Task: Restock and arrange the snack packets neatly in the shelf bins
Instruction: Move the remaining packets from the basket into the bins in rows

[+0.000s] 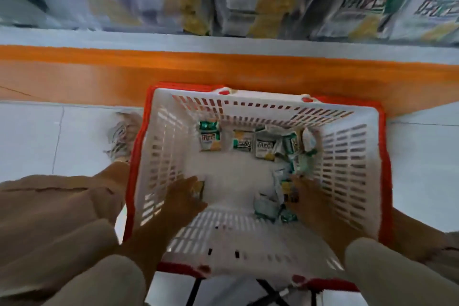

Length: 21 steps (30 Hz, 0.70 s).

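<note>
A white slotted basket with a red rim (383,181) stands on the floor below me. Several small green-and-white snack packets (263,148) lie along its far and right sides. My left hand (183,195) is down inside at the left, fingers over one packet (198,187) on the bottom. My right hand (306,196) is inside at the right, touching a loose pile of packets (267,205). Motion blur hides whether either hand grips a packet.
Beyond the basket runs an orange base strip (223,67) under a grey shelf edge (223,38). Above it, blurred bins hold larger snack bags (360,2). My shoe (121,135) and beige trouser leg (49,206) are left of the basket on white floor tiles.
</note>
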Each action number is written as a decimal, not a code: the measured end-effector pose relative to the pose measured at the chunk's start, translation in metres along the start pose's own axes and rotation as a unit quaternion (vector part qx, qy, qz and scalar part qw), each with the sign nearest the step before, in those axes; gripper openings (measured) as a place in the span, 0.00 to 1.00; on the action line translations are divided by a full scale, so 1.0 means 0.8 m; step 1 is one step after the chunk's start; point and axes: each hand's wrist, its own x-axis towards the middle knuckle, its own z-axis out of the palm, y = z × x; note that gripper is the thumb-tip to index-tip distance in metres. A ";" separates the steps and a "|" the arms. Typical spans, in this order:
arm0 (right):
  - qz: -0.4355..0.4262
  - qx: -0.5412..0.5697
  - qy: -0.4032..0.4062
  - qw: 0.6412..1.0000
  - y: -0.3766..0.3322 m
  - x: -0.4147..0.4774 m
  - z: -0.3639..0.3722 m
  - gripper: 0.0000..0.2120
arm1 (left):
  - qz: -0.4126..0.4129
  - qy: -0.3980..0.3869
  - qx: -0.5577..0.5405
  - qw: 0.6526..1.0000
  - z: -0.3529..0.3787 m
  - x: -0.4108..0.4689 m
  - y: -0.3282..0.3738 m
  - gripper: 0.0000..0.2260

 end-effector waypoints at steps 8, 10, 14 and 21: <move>0.011 0.122 -0.043 0.992 -0.020 0.012 0.041 0.58 | 0.031 -0.051 -0.053 0.997 0.024 0.022 -0.005 0.29; -0.003 0.132 -0.052 0.990 -0.031 0.012 0.040 0.58 | 0.039 -0.043 -0.072 0.996 0.032 0.023 -0.005 0.33; -0.016 0.156 -0.042 0.987 -0.047 0.013 0.033 0.48 | 0.007 -0.017 -0.078 0.997 0.049 0.031 -0.002 0.45; 0.014 0.090 -0.079 0.993 -0.063 0.036 0.031 0.44 | -0.061 -0.060 -0.163 0.983 0.058 0.047 0.004 0.39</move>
